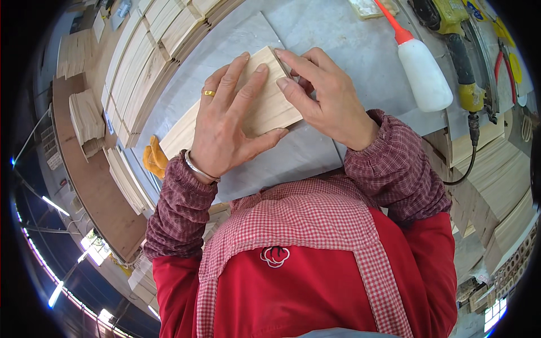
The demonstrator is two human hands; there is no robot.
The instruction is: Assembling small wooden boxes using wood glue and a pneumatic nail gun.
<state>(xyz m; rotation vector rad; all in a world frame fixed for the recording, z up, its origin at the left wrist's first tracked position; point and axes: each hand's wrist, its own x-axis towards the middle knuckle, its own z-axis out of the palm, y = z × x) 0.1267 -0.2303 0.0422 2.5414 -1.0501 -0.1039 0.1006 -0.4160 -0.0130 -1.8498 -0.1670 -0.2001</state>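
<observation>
A pale wooden board (271, 104) lies slantwise in front of me on a grey work surface (304, 149). My left hand (228, 115), with a gold ring and a bracelet, rests on its top face, fingers stretched out and spread, thumb pointing right. At the board's right end, my right hand (332, 101) grips the edge between thumb and fingers; some of its fingertips are hidden behind that end. Beyond the left hand, more pale wood (181, 130) shows toward the lower left, next to an orange-yellow bundled thing (154, 158).
Stacked wooden boards (149, 67) stand at the far left. To the right are a white squeeze bottle (424, 76) with a red nozzle, a yellow-and-black power tool (465, 62) with a cable, and red-handled pliers (499, 62). More boards (496, 169) lie at the lower right.
</observation>
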